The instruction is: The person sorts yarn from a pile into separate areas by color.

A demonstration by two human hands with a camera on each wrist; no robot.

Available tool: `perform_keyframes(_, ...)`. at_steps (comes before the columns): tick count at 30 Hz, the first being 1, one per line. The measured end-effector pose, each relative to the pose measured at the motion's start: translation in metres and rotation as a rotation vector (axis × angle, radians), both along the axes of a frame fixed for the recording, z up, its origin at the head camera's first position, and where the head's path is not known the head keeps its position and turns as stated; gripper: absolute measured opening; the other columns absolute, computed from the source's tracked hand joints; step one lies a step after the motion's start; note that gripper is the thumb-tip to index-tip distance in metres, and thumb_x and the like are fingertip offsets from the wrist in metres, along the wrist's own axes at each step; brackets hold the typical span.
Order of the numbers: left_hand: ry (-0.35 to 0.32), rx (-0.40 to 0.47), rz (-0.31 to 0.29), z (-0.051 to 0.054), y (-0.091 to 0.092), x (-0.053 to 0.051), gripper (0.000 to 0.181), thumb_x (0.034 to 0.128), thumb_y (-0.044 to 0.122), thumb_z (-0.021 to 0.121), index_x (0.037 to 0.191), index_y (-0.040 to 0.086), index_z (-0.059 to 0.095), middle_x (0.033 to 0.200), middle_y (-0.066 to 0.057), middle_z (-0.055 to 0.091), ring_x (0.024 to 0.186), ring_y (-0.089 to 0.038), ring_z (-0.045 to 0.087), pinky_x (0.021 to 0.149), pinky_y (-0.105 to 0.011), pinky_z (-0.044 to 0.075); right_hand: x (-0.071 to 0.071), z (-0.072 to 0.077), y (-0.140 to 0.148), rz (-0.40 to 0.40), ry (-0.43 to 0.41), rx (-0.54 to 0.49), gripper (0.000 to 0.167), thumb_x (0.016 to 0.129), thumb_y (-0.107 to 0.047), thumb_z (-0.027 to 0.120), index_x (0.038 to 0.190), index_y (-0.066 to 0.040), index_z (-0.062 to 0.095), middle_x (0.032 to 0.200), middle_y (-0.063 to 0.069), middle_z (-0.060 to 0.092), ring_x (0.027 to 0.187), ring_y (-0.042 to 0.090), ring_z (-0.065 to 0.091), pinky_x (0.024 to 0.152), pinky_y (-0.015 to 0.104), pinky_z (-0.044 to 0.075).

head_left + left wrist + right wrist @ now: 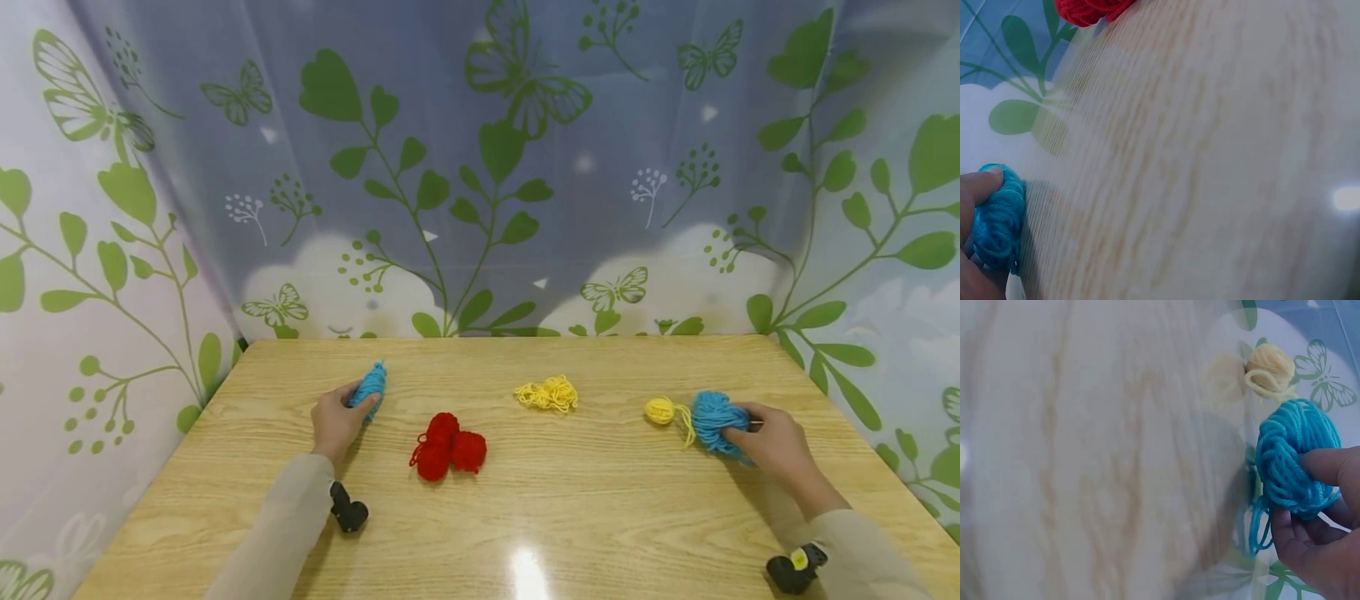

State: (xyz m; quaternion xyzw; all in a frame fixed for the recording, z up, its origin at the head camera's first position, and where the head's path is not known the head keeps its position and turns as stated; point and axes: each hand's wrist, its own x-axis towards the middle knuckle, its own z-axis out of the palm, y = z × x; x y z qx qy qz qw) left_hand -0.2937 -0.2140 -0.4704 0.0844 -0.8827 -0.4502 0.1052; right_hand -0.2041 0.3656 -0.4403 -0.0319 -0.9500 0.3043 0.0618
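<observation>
My left hand [337,423] grips a narrow blue yarn bundle [369,392] at the left of the table; the left wrist view shows the thumb laid over this blue yarn [1000,219]. On the right side my right hand [772,440] holds a bigger, rounder blue yarn ball [716,423], thumb on its front and fingers beneath. Loose strands dangle from that blue ball [1300,456] in the right wrist view. Just left of it lies a small yellow yarn ball [660,410] with a trailing strand. Red yarn balls [442,450] sit clustered nearest the left hand.
A loose yellow yarn tangle [549,394] lies toward the back middle of the wooden table [585,508]. Behind the table's far edge hangs a patterned curtain [420,167], with more printed cloth at both sides. Black wrist cameras [348,507] are strapped to both forearms.
</observation>
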Motion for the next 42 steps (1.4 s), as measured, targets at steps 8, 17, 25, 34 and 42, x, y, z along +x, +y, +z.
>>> perform_keyframes(8, -0.003, 0.015, -0.004, 0.001, 0.0, 0.002, 0.049, 0.0901, 0.025, 0.069, 0.131, 0.001, 0.058, 0.13, -0.021, 0.057, 0.123, -0.037, 0.051, 0.101, -0.049, 0.043, 0.002, 0.003, 0.009, -0.102, 0.042, 0.052, 0.05, 0.088, -0.018, 0.066, 0.123, 0.016, 0.052, 0.117, 0.04, 0.054, 0.1, 0.053, 0.056, 0.075, 0.056, 0.05)
perform_keyframes(17, -0.011, 0.005, 0.002, 0.001, 0.0, 0.001, 0.05, 0.0902, 0.025, 0.069, 0.132, 0.001, 0.056, 0.131, -0.021, 0.057, 0.125, -0.038, 0.05, 0.102, -0.049, 0.042, 0.005, 0.006, 0.014, -0.285, 0.03, -0.004, 0.057, 0.093, -0.028, 0.059, 0.13, 0.014, 0.048, 0.127, 0.038, 0.048, 0.108, 0.053, 0.049, 0.082, 0.059, 0.045)
perform_keyframes(25, 0.001, 0.011, -0.002, 0.0, 0.001, 0.001, 0.049, 0.0896, 0.024, 0.069, 0.131, 0.0, 0.058, 0.129, -0.021, 0.058, 0.121, -0.037, 0.053, 0.099, -0.049, 0.044, 0.008, 0.014, 0.013, -0.289, 0.064, -0.029, 0.059, 0.094, -0.031, 0.058, 0.129, 0.015, 0.049, 0.126, 0.037, 0.051, 0.105, 0.051, 0.055, 0.072, 0.052, 0.051)
perform_keyframes(34, 0.004, 0.013, -0.005, -0.002, 0.0, 0.0, 0.048, 0.0899, 0.024, 0.069, 0.131, 0.001, 0.058, 0.13, -0.021, 0.058, 0.121, -0.036, 0.053, 0.099, -0.049, 0.045, 0.01, 0.03, -0.02, -0.172, 0.107, -0.025, 0.058, 0.092, -0.03, 0.063, 0.129, 0.013, 0.05, 0.122, 0.036, 0.054, 0.102, 0.05, 0.059, 0.069, 0.05, 0.054)
perform_keyframes(42, -0.001, 0.008, -0.001, -0.002, 0.0, -0.001, 0.048, 0.09, 0.025, 0.069, 0.131, 0.003, 0.058, 0.131, -0.02, 0.058, 0.122, -0.036, 0.052, 0.099, -0.049, 0.044, 0.015, 0.035, -0.064, 0.007, 0.085, -0.098, 0.055, 0.091, -0.024, 0.067, 0.13, 0.01, 0.051, 0.119, 0.035, 0.057, 0.102, 0.047, 0.06, 0.065, 0.042, 0.056)
